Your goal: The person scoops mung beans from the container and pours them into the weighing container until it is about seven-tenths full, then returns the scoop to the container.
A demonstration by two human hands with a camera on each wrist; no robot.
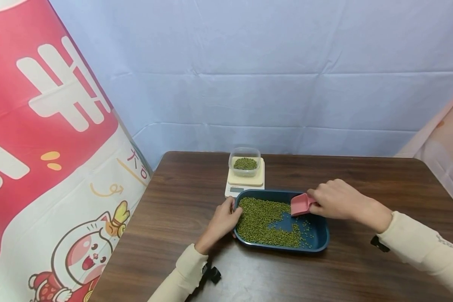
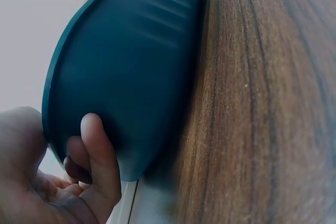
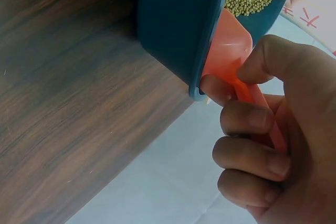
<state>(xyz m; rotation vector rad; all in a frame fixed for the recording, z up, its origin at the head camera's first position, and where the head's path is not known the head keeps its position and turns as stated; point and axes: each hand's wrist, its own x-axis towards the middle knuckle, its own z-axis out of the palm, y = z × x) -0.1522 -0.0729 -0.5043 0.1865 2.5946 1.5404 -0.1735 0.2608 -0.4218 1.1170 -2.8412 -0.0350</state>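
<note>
A dark blue tray (image 1: 320, 239) of green mung beans (image 1: 262, 220) sits on the table, its beans heaped toward the left and centre. My left hand (image 1: 222, 218) pinches the tray's left end, thumb at the rim; in the left wrist view the fingers (image 2: 100, 150) lie against the outer wall. My right hand (image 1: 334, 199) grips the handle of a pink scoop (image 1: 300, 204), whose bowl is inside the tray by the far wall, at the edge of the beans. In the right wrist view several fingers wrap round the scoop's handle (image 3: 257, 100).
Behind the tray stands a white kitchen scale (image 1: 230, 184) with a small display. On it rests a clear plastic container (image 1: 244, 151) partly filled with green beans. The brown wooden table (image 1: 385, 180) ends at a pale cloth backdrop (image 1: 249, 100); a printed red and white banner (image 1: 79, 176) hangs at the left.
</note>
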